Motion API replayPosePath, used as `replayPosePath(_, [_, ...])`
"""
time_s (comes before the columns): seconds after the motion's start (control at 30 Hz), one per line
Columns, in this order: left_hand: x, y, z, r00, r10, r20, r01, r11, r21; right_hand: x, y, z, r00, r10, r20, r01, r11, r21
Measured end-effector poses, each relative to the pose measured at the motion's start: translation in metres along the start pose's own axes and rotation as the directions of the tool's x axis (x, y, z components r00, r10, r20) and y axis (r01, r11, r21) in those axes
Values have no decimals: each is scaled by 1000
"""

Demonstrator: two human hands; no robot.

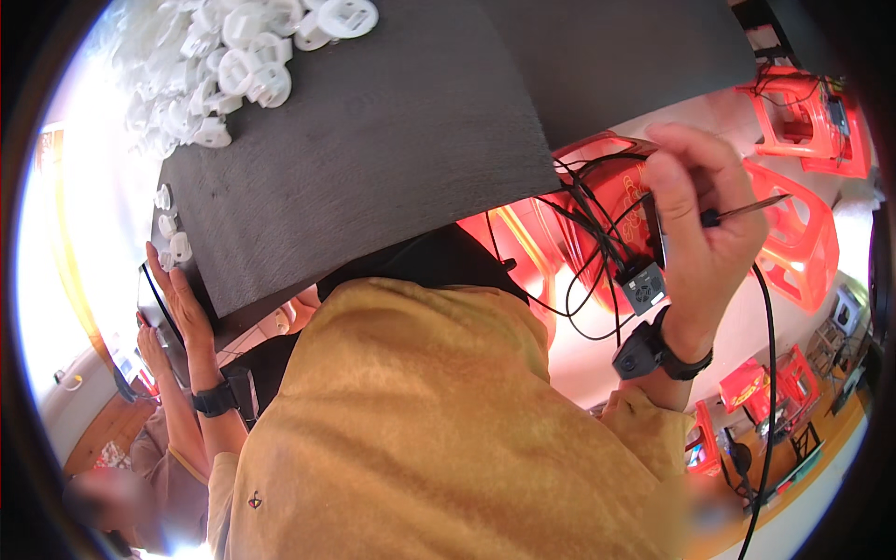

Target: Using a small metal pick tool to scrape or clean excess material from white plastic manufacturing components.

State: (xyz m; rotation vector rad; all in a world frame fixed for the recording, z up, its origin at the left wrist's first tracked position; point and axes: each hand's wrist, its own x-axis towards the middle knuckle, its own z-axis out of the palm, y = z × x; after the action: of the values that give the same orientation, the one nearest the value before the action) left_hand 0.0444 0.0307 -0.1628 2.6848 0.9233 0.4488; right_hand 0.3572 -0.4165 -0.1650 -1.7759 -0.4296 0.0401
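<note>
**Left hand on the mat edge, right hand pinching a thin tool**

My left hand (177,299) sits at about nine o'clock in the view, fingers straight and together, palm laid flat against the near left edge of the dark grey felt-like table mat (373,140); it grips nothing. A black wristband (215,399) circles that wrist. Just above the fingertips, a few small white round plastic parts (173,245) lie along the mat's edge, and a large heap of the same white plastic parts (233,65) fills the mat's corner at eleven o'clock.

At centre, my mustard-yellow shirt (429,429) blocks the lower view.

At three o'clock my right hand (705,224) is raised, fingers closed on a thin dark metal-tipped tool (747,210) that points right. A small black box (642,286) with tangled black cables (583,233) hangs beside the palm. Orange-red plastic stools (793,233) stand behind, towards two o'clock.
</note>
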Motion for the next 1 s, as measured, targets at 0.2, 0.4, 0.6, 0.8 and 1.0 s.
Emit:
replayPosePath(0.2, [25, 24, 8, 999, -32, -11, 32, 999, 9, -32, 33, -10, 986, 164, 5, -164, 986, 40])
replayPosePath(0.4, [46, 46, 17, 1000, 13, 21, -14, 998, 54, -62, 62, -17, 916, 401, 20, -402, 916, 18])
replayPosePath(0.6, [58, 47, 22, 999, 50, 21, -51, 994, 93, -66, 81, -6, 873, 479, 89, -477, 878, -51])
replayPosePath(0.8, [64, 29, 27, 997, 62, -45, -60, 997, 53, -64, 85, 38, 916, 343, 207, -340, 939, -51])
replayPosePath(1.0, [40, 37, 14, 993, 50, -108, -66, 987, -150, -48, 62, 50, 975, 133, 178, -134, 991, -8])
